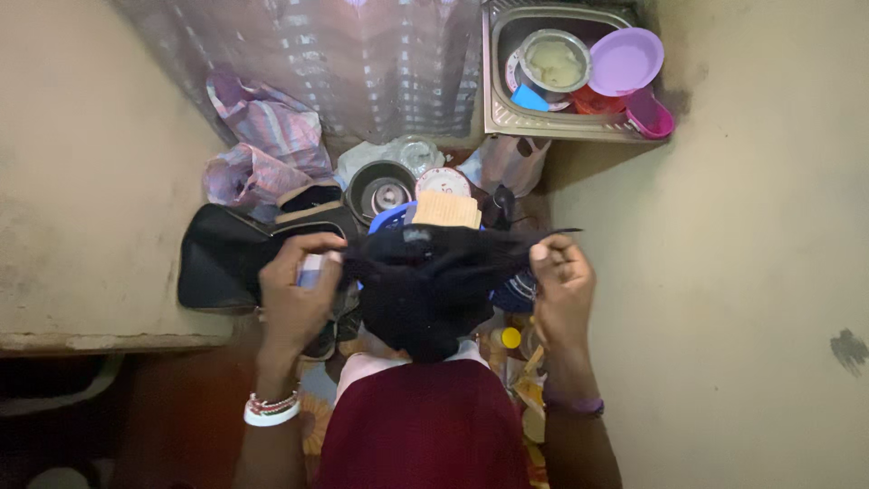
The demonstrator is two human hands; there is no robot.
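Observation:
A black knitted garment hangs stretched between my two hands in front of my body. My left hand pinches its left top corner, with bead and white bangles on that wrist. My right hand pinches the right top corner, a purple band on that wrist. The cloth sags in the middle, hiding what lies under it. Below it shows my dark red skirt.
A steel sink at top right holds a metal bowl and purple plastic dishes. On the floor lie a black bag, striped cloth bags, a dark pot, a blue basket. Walls close in left and right.

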